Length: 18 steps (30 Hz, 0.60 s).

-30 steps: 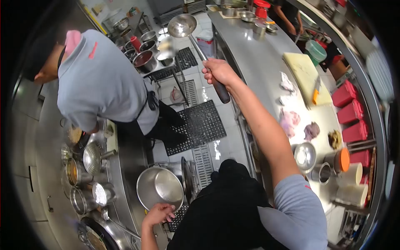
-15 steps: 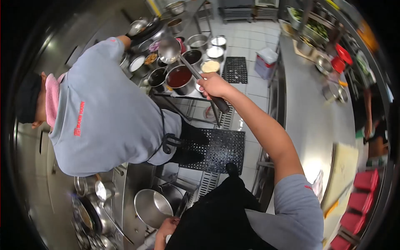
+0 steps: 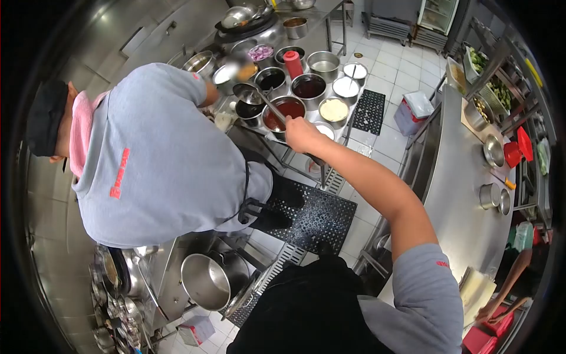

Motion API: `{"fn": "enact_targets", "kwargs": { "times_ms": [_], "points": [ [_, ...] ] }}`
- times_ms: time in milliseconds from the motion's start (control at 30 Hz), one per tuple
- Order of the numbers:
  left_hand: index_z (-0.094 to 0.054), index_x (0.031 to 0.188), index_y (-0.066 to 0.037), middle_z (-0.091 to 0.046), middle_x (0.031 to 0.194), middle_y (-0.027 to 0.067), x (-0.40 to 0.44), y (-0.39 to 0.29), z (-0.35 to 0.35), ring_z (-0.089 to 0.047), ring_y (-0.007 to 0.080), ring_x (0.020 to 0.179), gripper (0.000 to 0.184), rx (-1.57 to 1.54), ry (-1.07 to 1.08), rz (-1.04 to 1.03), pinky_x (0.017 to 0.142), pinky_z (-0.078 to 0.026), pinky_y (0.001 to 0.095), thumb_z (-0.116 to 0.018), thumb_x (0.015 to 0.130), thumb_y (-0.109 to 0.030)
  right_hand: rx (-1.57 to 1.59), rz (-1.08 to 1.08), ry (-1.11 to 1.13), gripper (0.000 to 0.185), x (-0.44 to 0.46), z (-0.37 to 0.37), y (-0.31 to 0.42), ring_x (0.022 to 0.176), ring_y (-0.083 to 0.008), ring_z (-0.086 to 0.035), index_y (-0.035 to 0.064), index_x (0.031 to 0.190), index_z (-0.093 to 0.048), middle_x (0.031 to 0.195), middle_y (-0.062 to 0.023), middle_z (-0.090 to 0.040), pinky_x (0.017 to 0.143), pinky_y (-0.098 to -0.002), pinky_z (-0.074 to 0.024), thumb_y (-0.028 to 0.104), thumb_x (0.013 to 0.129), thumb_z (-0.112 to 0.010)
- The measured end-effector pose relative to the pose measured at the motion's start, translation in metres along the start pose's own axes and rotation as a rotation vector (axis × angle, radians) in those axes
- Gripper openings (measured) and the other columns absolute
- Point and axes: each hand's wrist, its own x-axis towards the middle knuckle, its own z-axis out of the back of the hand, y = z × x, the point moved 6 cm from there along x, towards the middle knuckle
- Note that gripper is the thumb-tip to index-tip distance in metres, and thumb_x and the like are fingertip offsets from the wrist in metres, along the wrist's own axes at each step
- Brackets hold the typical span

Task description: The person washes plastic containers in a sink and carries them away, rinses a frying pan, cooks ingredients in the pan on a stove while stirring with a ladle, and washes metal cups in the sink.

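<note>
My right hand (image 3: 305, 135) is closed round the handle of a metal ladle (image 3: 275, 110), my arm stretched forward. The ladle's bowl is low over the table of pots, between a pot of dark sauce (image 3: 270, 82) and a pot of red-brown sauce (image 3: 285, 113). Close to my hand stand a pot of pale yellow paste (image 3: 334, 111) and one of white contents (image 3: 345, 88). A red squeeze bottle (image 3: 292, 64) rises behind them. My left hand is outside the view.
A co-worker in a grey shirt (image 3: 171, 153) leans over the left counter. Below stands a large empty pot (image 3: 206, 282). A perforated black mat (image 3: 318, 215) lies on the floor. A steel counter (image 3: 466, 177) runs along the right, with another person's arms (image 3: 510, 283) beyond it.
The view has moved forward toward the table of pots. The ladle has come down from a raised position to the pots. My left hand has gone out of view.
</note>
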Motion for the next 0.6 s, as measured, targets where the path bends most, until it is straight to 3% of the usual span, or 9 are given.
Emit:
{"fn": "enact_targets", "kwargs": {
  "times_ms": [100,233,333,400,433,500,600],
  "points": [
    [-0.063,0.102,0.005,-0.068,0.09,0.0101,-0.002,0.008,-0.002,-0.063,0.0168,0.086,0.028,-0.007,0.006,-0.028,0.075,-0.048,0.0288,-0.066,0.083,-0.015,-0.028,0.019,0.019,0.027,0.0,-0.016,-0.007,0.087,-0.0419,-0.064,-0.0063,0.105,-0.053,0.087,-0.0291,-0.064,0.076,-0.0471,-0.0523,0.012,0.086,-0.053],
    [-0.063,0.102,0.005,-0.068,0.091,0.0102,0.018,0.054,-0.001,-0.063,0.0168,0.086,0.028,-0.008,0.01,0.001,0.075,-0.048,0.0289,-0.066,0.083,-0.016,0.04,0.027,0.016,0.024,0.007,-0.025,-0.01,0.083,-0.0404,-0.066,-0.007,0.099,-0.056,0.088,-0.0296,-0.064,0.071,-0.0452,-0.0533,0.013,0.086,-0.053],
    [-0.064,0.102,0.005,-0.069,0.091,0.0102,0.018,0.067,-0.003,-0.063,0.0168,0.086,0.028,-0.018,0.003,-0.007,0.075,-0.048,0.0289,-0.066,0.083,-0.016,0.198,-0.036,0.159,0.025,0.014,-0.025,-0.008,0.078,-0.0361,-0.068,-0.0092,0.093,-0.06,0.088,-0.0253,-0.067,0.069,-0.042,-0.0552,0.013,0.082,-0.058],
    [-0.064,0.102,0.005,-0.069,0.091,0.0102,0.02,0.072,-0.003,-0.063,0.0168,0.086,0.028,-0.024,-0.002,-0.002,0.075,-0.048,0.029,-0.066,0.083,-0.016,0.778,-0.247,0.246,0.022,0.017,-0.032,-0.019,0.058,-0.0267,-0.065,-0.0089,0.089,-0.058,0.076,-0.0185,-0.065,0.052,-0.0375,-0.053,0.013,0.085,-0.057],
    [-0.064,0.102,0.005,-0.069,0.091,0.0103,0.02,0.076,-0.002,-0.063,0.0168,0.086,0.028,-0.027,-0.004,0.001,0.075,-0.048,0.029,-0.066,0.083,-0.016,0.777,-0.242,0.246,0.022,0.018,-0.03,-0.022,0.058,-0.0267,-0.065,-0.0089,0.089,-0.058,0.076,-0.0185,-0.065,0.052,-0.0375,-0.053,0.013,0.085,-0.057],
    [-0.064,0.102,0.005,-0.069,0.091,0.0103,0.02,0.081,-0.002,-0.063,0.0169,0.086,0.028,-0.031,-0.007,0.008,0.075,-0.048,0.029,-0.067,0.083,-0.016,0.998,-0.304,0.248,0.019,0.013,-0.02,-0.022,0.049,-0.0132,-0.05,-0.0045,0.085,-0.058,0.067,-0.0059,-0.054,0.042,-0.0293,-0.0458,0.013,0.091,-0.054],
    [-0.064,0.101,0.005,-0.069,0.091,0.0103,0.02,0.087,-0.004,-0.063,0.0169,0.086,0.028,-0.03,-0.008,0.024,0.075,-0.048,0.0291,-0.067,0.083,-0.016,1.045,-0.304,0.243,0.017,0.016,-0.015,-0.028,0.048,-0.0146,-0.051,-0.0042,0.086,-0.057,0.066,-0.0068,-0.055,0.042,-0.0298,-0.0461,0.012,0.091,-0.054]
  ]
}}
